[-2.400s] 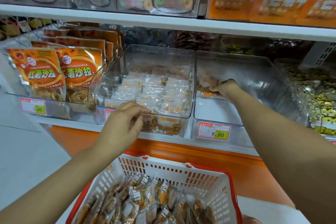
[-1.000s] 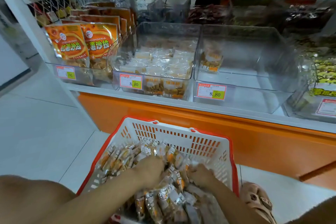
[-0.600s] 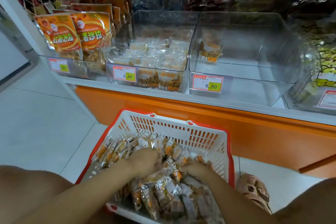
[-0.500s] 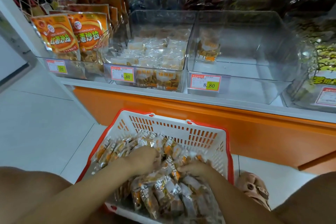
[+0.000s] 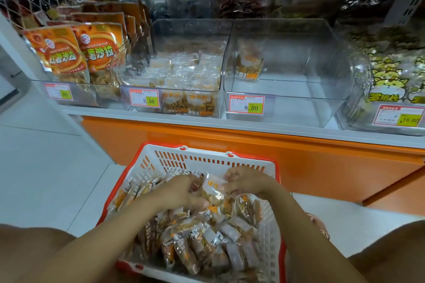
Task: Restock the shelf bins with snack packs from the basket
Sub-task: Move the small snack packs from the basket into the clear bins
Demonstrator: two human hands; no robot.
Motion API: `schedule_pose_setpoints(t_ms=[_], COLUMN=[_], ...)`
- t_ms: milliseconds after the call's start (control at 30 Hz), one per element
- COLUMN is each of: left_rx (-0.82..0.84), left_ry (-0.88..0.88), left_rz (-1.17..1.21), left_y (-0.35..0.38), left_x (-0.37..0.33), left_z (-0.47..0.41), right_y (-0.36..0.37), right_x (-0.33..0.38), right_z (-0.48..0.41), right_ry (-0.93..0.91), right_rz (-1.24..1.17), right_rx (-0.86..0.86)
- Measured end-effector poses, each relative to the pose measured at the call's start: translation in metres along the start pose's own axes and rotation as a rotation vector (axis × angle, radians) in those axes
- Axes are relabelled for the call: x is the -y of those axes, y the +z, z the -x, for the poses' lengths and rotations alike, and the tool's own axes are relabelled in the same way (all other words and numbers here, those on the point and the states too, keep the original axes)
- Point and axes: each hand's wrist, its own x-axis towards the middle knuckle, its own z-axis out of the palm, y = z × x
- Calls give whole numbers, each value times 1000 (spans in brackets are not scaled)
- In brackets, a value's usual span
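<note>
Near the far edge of the basket, the left hand and right hand each pinch a side of one snack pack, held just above the heap. Its long axis runs toward the shelf, printed face upward.

Middle bin tag — 8.80; next bin tag — 8.80; far-right tag, 16.80; orange bag, "HONGSHUSHALA".

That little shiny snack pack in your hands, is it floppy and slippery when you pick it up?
Probably crinkly rather than floppy: the snack pack is thin clear film, pinched between the left hand and right hand. Likely light, since a mere pinch carries it. The glossy film may slip, and the chips inside look breakable if squeezed.
</note>
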Motion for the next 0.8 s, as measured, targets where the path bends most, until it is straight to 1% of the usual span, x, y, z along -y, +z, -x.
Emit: schedule_pose_setpoints(t_ms=[133,233,300,367,433,467,567,600,667,733,800], left_rx=[-36,-187,-295,-366,-435,-498,-785,-856,-909,-868,-813], left_ry=[134,226,303,381,434,454,492,502,481,425,408], left_rz=[201,344,404,402,343,311,276,283,252,203,136], left_y=[-23,-42,-55,-68,-81,-89,-114,-122,-135,-138,-133], left_x=[-34,-61,-80,-97,-117,-126,-150,-156,-163,-167,-168], left_z=[18,31,40,42,43,41,30,22,1,-22,-38], right_y=[-16,-29,-34,-41,-51,-59,-89,-101,-124,-149,-169], right_x=[46,75,90,102,114,121,140,146,156,163,166], right_z=[39,72,87,92,94,96,100,99,92,74,48], right_ry=[-174,-317,-367,-395,-423,-440,-481,-479,-445,-340,-162], right_rz=[8,-93,-115,-115,-118,-122,-209,-231,-237,-228,-221], right_rx=[-118,-142,-194,-315,-432,-484,-659,-722,-827,-857,-815])
